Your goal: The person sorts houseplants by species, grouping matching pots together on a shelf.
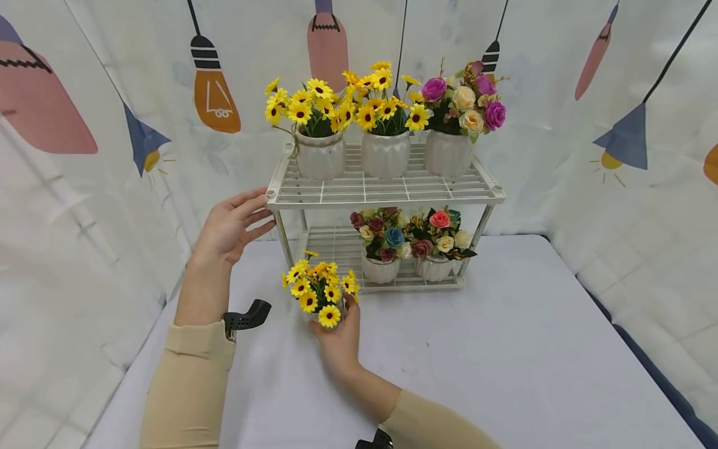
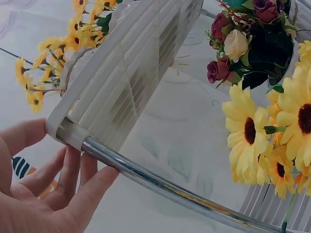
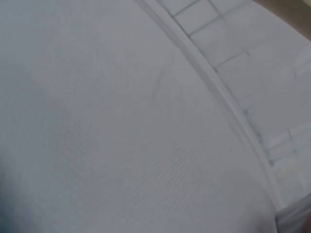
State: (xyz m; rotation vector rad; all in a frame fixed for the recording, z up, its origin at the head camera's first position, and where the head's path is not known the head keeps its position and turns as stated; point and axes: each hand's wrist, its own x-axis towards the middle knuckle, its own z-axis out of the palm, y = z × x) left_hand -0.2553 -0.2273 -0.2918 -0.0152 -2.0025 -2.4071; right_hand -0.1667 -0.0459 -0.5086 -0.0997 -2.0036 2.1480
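In the head view, my right hand [image 1: 339, 343] grips a small pale pot of yellow sunflowers [image 1: 314, 288] in front of the rack's lower left. The blooms and my fingers hide most of this pot. My left hand [image 1: 227, 227] touches the front left corner of a white two-tier wire rack [image 1: 348, 201]. In the left wrist view, fingertips of the left hand [image 2: 48, 194] rest against the corner and the metal post [image 2: 160, 182] beneath it, fingers fairly straight. The right wrist view shows mostly white tablecloth [image 3: 121, 121], without the pot.
On the upper shelf stand two white pots of yellow flowers [image 1: 320, 156] [image 1: 386, 156] and a pot of purple and cream roses [image 1: 449, 154]. Below, two pots of mixed roses [image 1: 381, 269] [image 1: 434, 268] stand toward the right. A printed curtain [image 1: 550, 156] hangs behind.
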